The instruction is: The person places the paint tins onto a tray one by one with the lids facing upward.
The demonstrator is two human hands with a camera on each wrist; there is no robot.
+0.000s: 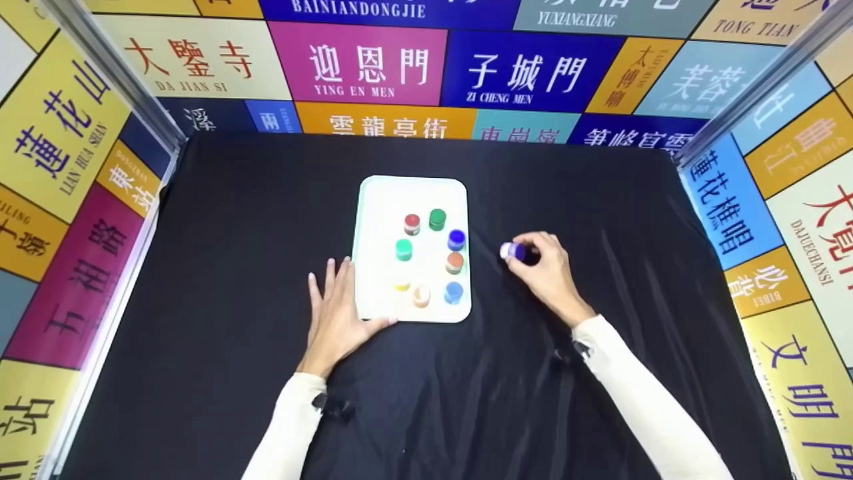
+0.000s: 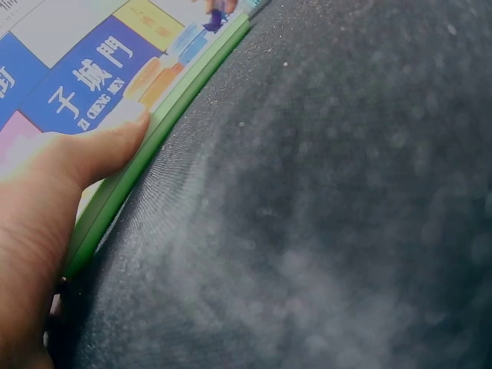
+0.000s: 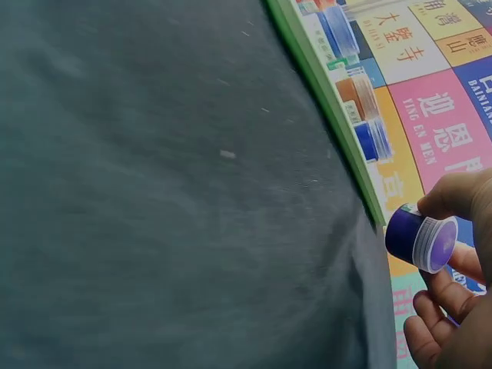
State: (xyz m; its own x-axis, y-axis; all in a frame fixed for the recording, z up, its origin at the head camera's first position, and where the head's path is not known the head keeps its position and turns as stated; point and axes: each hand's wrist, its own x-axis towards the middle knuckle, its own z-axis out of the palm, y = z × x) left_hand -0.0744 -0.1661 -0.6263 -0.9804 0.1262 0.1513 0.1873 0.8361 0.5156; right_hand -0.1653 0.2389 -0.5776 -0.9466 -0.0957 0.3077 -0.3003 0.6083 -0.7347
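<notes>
Between thumb and fingertips, my right hand (image 1: 548, 267) pinches a small purple paint jar (image 1: 512, 251), tilted on its side, to the right of a white tray (image 1: 393, 200). In the right wrist view the jar (image 3: 419, 237) shows dark purple paint and a clear ribbed lid. My left hand (image 1: 338, 319) lies at the tray's near left corner, fingers straight along its left side. Its thumb (image 2: 115, 142) rests on the green-edged rim. On the tray stand several paint jars, among them a red jar (image 1: 412, 224), a dark green jar (image 1: 437, 219) and an orange-brown jar (image 1: 454, 263).
Also on the tray are a dark blue jar (image 1: 456, 240), a light green jar (image 1: 404, 250), a light blue jar (image 1: 453, 293), a peach jar (image 1: 420, 296) and a yellow one (image 1: 401, 285). Black cloth (image 1: 253, 200) covers the table. Sign-printed walls (image 1: 373, 67) enclose three sides.
</notes>
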